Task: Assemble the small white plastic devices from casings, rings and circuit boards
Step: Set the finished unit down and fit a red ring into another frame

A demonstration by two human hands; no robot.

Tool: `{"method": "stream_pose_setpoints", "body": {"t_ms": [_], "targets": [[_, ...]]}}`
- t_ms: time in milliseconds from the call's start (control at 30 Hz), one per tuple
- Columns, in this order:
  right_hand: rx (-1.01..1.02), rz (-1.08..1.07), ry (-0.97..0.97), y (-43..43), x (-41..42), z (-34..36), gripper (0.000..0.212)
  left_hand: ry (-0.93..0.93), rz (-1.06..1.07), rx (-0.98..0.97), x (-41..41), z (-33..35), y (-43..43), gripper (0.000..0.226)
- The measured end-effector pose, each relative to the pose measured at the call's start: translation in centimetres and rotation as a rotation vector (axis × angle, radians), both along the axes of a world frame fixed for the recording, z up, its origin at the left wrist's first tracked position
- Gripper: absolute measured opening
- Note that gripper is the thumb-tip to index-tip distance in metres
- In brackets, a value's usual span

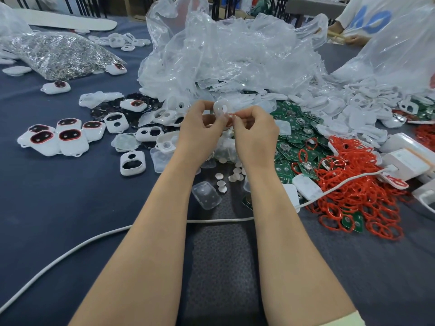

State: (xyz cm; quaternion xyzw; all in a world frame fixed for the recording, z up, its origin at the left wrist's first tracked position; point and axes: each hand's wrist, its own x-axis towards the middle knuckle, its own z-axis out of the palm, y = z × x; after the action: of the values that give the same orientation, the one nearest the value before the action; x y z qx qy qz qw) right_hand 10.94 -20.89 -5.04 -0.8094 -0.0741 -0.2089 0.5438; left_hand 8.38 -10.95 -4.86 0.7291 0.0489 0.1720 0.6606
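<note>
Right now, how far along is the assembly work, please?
Done: several ringed casings lie grouped at the left. In hand: the left hand holds a white casing while the right hand pinches a red ring at it. Left to do: loose empty casings, a red ring pile and green circuit boards wait.

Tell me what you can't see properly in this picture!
Head view:
- Red ring: mostly covered by the grip of the right hand.
- White casing: lower half behind the left hand.
- Parts under the plastic bag: blurred by crumpled film.
- Other person: cut off by the top edge.
</note>
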Motion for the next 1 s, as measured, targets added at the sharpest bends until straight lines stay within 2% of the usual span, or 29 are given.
{"method": "stream_pose_setpoints", "body": {"t_ms": [100, 267, 467, 667, 833, 1000], "targets": [[0.004, -0.010, -0.006, -0.06, -0.04, 0.03, 0.005, 0.019, -0.029, 0.042, 0.00, 0.00, -0.06, 0.021], [-0.074, -0.027, -0.038, 0.10, -0.01, -0.10, 0.006, 0.023, -0.045, 0.030, 0.02, 0.11, -0.17, 0.028], [-0.025, 0.000, -0.010, -0.05, 0.18, -0.06, 0.005, 0.032, -0.022, -0.022, 0.04, 0.12, 0.15, 0.026], [-0.005, 0.011, -0.001, -0.14, 0.18, -0.12, 0.006, 0.029, -0.036, 0.007, 0.02, 0.01, 0.18, 0.028], [0.010, 0.018, 0.004, -0.13, 0.28, -0.06, 0.005, 0.020, -0.029, 0.005, 0.09, 0.05, 0.20, 0.021], [0.003, -0.004, -0.009, 0.05, 0.29, -0.07, 0.004, 0.030, -0.024, 0.046, -0.02, 0.10, 0.25, 0.025]]}}
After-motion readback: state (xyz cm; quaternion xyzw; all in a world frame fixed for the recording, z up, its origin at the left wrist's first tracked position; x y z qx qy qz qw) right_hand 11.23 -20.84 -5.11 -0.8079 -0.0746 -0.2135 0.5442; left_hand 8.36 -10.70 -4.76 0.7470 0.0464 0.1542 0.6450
